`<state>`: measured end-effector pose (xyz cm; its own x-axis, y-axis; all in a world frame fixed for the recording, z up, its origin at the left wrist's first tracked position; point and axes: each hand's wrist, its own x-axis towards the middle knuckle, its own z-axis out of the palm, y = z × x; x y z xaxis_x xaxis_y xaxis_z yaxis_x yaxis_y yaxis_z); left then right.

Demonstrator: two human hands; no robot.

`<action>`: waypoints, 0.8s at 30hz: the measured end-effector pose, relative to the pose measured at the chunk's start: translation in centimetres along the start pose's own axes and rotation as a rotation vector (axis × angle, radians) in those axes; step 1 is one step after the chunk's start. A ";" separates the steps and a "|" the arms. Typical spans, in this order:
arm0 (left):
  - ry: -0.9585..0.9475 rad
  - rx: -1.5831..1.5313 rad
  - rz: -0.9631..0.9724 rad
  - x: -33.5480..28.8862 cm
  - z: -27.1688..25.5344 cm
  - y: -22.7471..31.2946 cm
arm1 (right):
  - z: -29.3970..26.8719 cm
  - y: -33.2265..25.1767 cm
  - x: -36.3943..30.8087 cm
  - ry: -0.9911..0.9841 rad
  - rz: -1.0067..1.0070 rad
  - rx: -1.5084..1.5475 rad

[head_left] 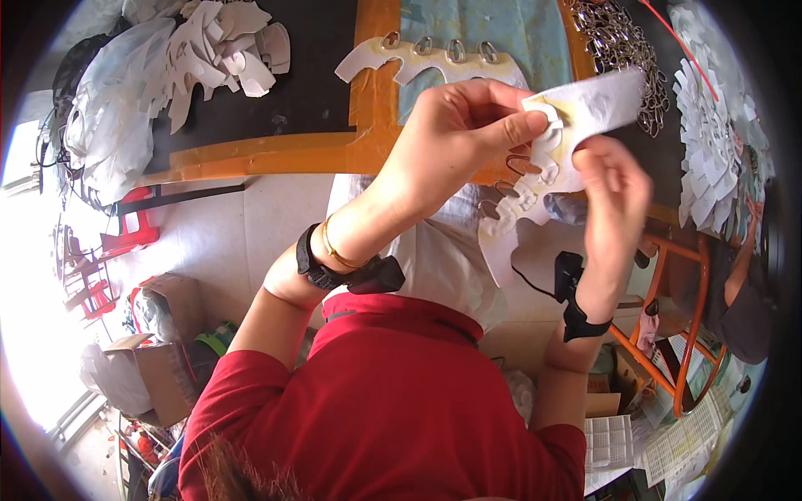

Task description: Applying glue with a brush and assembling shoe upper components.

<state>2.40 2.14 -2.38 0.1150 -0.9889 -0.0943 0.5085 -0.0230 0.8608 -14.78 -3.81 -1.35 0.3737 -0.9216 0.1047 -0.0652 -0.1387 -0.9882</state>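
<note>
My left hand (468,138) is closed, its thumb and fingers pinching a white scalloped fabric piece (614,102) near a folded tab. The piece hangs down toward my lap, with yellowish patches on it. Several metal loops (518,163) sit along its folded tabs. My right hand (616,188) is at the piece's right edge, fingers curled in and thumb bent, slightly blurred; what lies between its fingertips, if anything, is hidden. Beyond my left hand, a similar white piece (380,57) lies on the table, with several metal loops (455,52) along its far edge.
A heap of metal loops (614,42) lies at the table's far right. White cut pieces are piled at far left (221,50) and far right (706,150). Orange tape (242,159) edges the dark table. An orange metal-framed stool (689,334) and another person (743,292) are at right; cardboard boxes (154,380) stand at left.
</note>
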 end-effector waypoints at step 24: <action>0.047 0.405 0.121 -1.5 1.6 -0.2 | 0.8 -3.0 0.1 -0.131 -0.336 -0.423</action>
<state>0.71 3.36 -1.64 0.1964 -0.9805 0.0045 0.1135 0.0273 0.9932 -13.82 -3.17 1.56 0.5484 -0.7525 0.3645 -0.2783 -0.5754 -0.7691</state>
